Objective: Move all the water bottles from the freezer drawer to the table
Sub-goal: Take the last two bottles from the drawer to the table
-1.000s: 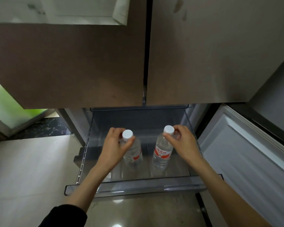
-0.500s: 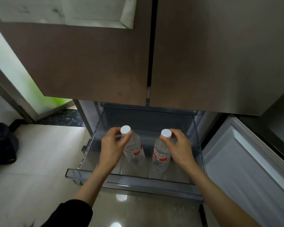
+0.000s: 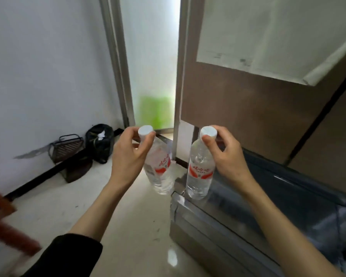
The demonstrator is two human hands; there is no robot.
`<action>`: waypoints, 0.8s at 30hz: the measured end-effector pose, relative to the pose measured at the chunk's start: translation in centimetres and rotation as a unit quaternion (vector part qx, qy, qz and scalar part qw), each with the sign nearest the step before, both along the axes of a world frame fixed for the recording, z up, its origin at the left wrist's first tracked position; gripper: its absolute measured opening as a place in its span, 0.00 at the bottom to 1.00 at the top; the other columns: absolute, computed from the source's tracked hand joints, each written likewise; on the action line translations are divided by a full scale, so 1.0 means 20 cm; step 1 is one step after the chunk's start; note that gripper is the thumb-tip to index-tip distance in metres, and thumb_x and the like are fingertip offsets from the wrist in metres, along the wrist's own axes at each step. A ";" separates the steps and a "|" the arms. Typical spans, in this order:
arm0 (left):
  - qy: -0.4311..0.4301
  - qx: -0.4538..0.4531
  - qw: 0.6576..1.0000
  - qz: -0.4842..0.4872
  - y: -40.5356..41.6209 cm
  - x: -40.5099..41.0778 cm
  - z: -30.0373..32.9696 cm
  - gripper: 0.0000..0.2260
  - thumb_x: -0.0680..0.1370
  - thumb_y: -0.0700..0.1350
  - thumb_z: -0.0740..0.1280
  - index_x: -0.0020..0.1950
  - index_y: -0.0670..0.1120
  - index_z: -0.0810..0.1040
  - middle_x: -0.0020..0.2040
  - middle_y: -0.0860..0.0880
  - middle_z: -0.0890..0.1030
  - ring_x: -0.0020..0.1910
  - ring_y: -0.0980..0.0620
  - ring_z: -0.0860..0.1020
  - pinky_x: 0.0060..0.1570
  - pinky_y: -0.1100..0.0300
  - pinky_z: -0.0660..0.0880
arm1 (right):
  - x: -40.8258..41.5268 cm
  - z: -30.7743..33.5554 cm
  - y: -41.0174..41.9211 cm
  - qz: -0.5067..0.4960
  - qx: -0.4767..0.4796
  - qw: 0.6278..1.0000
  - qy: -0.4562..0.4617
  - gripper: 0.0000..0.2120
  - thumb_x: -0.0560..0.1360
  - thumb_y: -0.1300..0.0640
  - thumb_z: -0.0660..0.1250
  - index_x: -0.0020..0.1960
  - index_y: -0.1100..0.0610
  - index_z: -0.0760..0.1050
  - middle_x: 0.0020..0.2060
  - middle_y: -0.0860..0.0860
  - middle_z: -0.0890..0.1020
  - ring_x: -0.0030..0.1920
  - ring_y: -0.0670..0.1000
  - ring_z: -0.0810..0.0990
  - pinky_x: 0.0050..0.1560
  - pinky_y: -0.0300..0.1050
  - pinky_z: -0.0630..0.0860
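I hold two clear water bottles with white caps and red labels, both lifted in the air. My left hand [image 3: 128,156] pinches the neck of the left bottle [image 3: 158,166], which tilts with its base to the right, above the floor. My right hand [image 3: 226,156] pinches the neck of the right bottle [image 3: 200,172], which hangs nearly upright over the left corner of the open freezer drawer [image 3: 218,220]. The drawer's inside looks dark and its contents are hard to make out.
The brown fridge doors [image 3: 248,116] fill the upper right. A black bag [image 3: 99,142] and a wire basket [image 3: 66,148] stand on the floor by the white wall at left. A reddish wooden piece [image 3: 6,226] shows at the lower left edge.
Both hands have lifted their bottles up out of the drawer, and my view has swung to the left, towards the wall and doorway.
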State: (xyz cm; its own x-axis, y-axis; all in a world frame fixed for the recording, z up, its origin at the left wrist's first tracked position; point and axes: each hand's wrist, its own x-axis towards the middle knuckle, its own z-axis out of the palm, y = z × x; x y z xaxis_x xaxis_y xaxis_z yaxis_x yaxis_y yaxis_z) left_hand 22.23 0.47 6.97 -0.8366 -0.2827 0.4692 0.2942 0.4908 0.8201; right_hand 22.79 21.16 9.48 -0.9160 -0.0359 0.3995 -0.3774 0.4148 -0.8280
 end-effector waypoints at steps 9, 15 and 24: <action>-0.029 -0.026 0.984 0.172 -1.23 0.39 0.03 0.09 0.74 0.55 0.65 0.45 0.49 0.74 0.39 0.59 0.75 0.40 0.61 0.74 0.37 0.67 0.71 | -0.02 -0.04 -1.23 0.141 0.053 0.988 0.034 0.08 0.76 0.52 0.63 0.53 0.53 0.74 0.46 0.47 0.77 0.44 0.42 0.75 0.44 0.36 0.71; -0.072 -0.040 0.964 0.254 -1.98 0.72 -0.07 0.11 0.73 0.55 0.66 0.47 0.49 0.75 0.43 0.53 0.78 0.45 0.53 0.77 0.44 0.58 0.76 | 0.05 -0.11 -2.09 0.243 0.039 0.969 0.033 0.07 0.75 0.53 0.64 0.52 0.53 0.75 0.45 0.47 0.78 0.43 0.45 0.76 0.42 0.31 0.71; -0.099 0.012 0.921 0.377 -2.80 0.97 -0.15 0.10 0.72 0.53 0.67 0.49 0.49 0.75 0.43 0.57 0.76 0.44 0.59 0.75 0.37 0.70 0.68 | 0.09 -0.20 -3.14 0.387 0.095 0.916 0.036 0.14 0.74 0.51 0.65 0.57 0.57 0.75 0.48 0.46 0.77 0.46 0.44 0.76 0.47 0.35 0.73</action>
